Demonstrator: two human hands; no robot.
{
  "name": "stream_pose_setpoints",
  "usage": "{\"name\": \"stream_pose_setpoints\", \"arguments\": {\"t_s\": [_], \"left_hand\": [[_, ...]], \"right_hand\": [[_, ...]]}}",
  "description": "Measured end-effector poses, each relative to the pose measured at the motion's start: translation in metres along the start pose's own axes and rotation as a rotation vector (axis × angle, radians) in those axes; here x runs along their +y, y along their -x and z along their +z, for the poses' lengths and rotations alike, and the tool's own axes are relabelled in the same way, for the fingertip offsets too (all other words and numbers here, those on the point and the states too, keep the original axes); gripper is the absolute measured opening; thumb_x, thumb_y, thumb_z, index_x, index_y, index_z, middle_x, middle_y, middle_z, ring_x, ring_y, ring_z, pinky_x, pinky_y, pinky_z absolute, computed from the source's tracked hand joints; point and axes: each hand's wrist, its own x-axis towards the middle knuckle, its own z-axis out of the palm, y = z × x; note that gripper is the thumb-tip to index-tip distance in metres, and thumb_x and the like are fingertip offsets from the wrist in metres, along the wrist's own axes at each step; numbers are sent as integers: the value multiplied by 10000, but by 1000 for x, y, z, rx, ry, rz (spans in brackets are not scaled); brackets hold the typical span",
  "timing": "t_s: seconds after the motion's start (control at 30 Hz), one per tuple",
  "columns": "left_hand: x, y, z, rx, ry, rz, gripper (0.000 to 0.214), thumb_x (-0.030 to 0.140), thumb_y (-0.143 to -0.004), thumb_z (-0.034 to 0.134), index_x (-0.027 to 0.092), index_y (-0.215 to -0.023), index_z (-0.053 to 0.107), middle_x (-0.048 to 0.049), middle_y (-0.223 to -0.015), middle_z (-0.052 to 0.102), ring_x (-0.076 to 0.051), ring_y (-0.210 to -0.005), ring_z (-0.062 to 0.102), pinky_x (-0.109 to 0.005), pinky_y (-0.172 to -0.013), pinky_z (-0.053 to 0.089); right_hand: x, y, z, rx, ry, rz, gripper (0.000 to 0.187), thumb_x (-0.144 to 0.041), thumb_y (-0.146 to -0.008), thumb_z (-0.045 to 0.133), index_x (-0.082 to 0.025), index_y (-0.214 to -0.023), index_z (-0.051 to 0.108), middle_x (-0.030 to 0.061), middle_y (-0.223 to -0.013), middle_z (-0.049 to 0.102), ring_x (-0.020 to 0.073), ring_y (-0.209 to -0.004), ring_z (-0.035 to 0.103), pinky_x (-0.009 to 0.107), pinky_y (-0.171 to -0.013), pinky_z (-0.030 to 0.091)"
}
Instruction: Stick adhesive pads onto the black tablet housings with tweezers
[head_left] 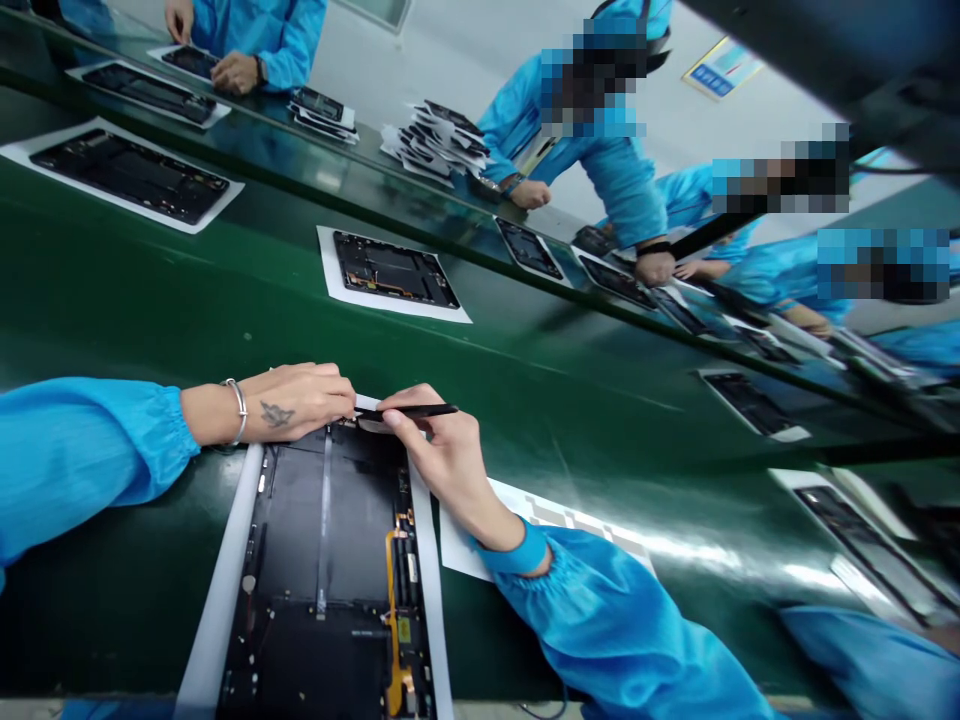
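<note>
An opened tablet housing (360,560), black inside with a yellow-orange flex cable (391,600) along its right side, lies on a white sheet (217,600) before me. My left hand (304,400), with a bracelet at the wrist, rests over the housing's far left edge; its fingers are bent together near the tool tip, and what they pinch is hidden. In my right hand (442,440) is a slim black tool, perhaps tweezers (420,410), gripped between thumb and fingers. Its tip points left at the far edge of the housing, close to my left fingertips.
Beyond, a green conveyor belt (262,300) carries another tablet housing (394,268) and one farther left (131,175). A printed sheet (465,540) lies under my right forearm. Co-workers in blue sit opposite, beside a stack of housings (439,140). A blue sleeve (870,650) shows at right.
</note>
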Motion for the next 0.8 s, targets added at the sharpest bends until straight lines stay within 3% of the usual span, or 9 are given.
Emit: {"name": "stream_pose_setpoints", "arguments": {"t_s": [0.2,0.33,0.43,0.53,0.7,0.8], "left_hand": [[3,-3,-1,-25,-34,-40,198,152,-1004,455,153,-1010,653,-79,-1031,696,-202,-918,573,-296,-775,452],[2,-4,-1,-25,18,-32,222,126,-995,452,170,-1103,641,-79,-1093,669,-204,-948,562,-293,-791,451],[1,-5,-2,-39,40,-30,223,85,-960,474,178,-1072,644,-78,-1119,655,-206,-967,552,-292,-808,449],[1,-5,-4,-47,41,-24,212,70,-950,475,167,-1045,638,-82,-1108,657,-208,-972,553,-293,-808,451],[1,-3,-3,-49,23,-7,243,62,-943,486,177,-1091,641,-78,-1146,656,-209,-995,561,-301,-822,454],[1,-2,-3,-63,22,-10,278,72,-948,494,187,-1145,651,-72,-1173,653,-212,-1015,561,-305,-829,452]], "right_hand": [[1,2,-11,3,-87,174,365,-516,-928,593,-200,-797,718,48,-781,718,194,-712,676,285,-607,523],[5,6,-18,84,-99,264,400,-575,-898,606,-201,-794,703,48,-778,720,205,-716,686,295,-610,534],[7,9,-22,101,-88,273,393,-571,-906,599,-203,-816,700,48,-790,723,205,-717,689,303,-623,540],[7,11,-26,66,-10,170,347,-512,-944,573,-209,-837,706,51,-798,712,199,-728,673,304,-622,529],[5,17,-32,-79,116,-176,211,-372,-981,557,-232,-944,710,69,-832,723,240,-843,654,401,-753,534],[4,20,-33,-127,165,-289,157,-304,-986,560,-237,-996,702,69,-858,734,247,-855,644,429,-770,526]]}}
